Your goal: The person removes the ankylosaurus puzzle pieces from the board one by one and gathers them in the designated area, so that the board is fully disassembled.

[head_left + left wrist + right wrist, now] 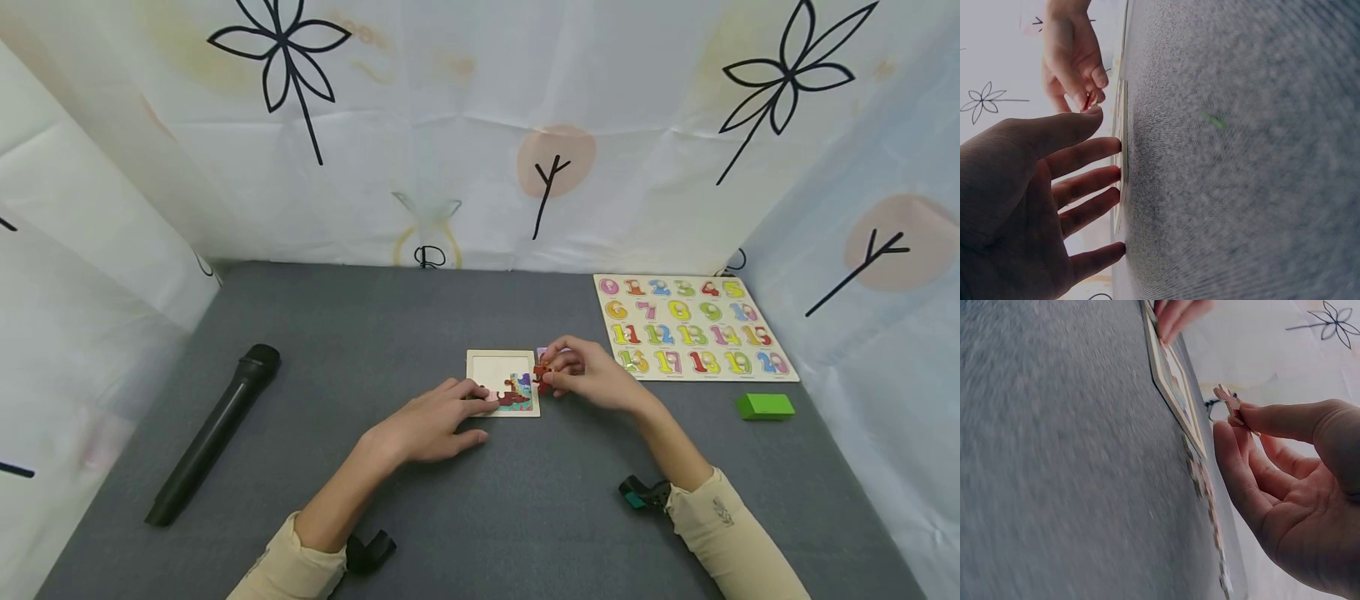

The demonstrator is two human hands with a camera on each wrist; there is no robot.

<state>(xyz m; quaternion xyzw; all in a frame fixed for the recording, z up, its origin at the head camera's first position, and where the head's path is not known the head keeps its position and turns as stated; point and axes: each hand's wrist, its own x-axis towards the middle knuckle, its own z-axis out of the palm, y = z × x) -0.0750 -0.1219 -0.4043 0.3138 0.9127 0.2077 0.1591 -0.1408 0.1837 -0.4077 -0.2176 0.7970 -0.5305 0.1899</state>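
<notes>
A small square wooden puzzle tray lies mid-table, with several joined colourful pieces in its lower right part. My left hand rests its extended fingertips on the tray's left side, beside those pieces. Between thumb and fingers, my right hand pinches a red puzzle piece near the tray's right edge. In the right wrist view this puzzle piece is raised above the table. More loose puzzle pieces lie beside the tray, mostly hidden behind the right hand in the head view.
A number board with colourful numerals lies at the back right. Below it sits a green block. On the left lies a long black microphone. White patterned curtains enclose the table's back and sides.
</notes>
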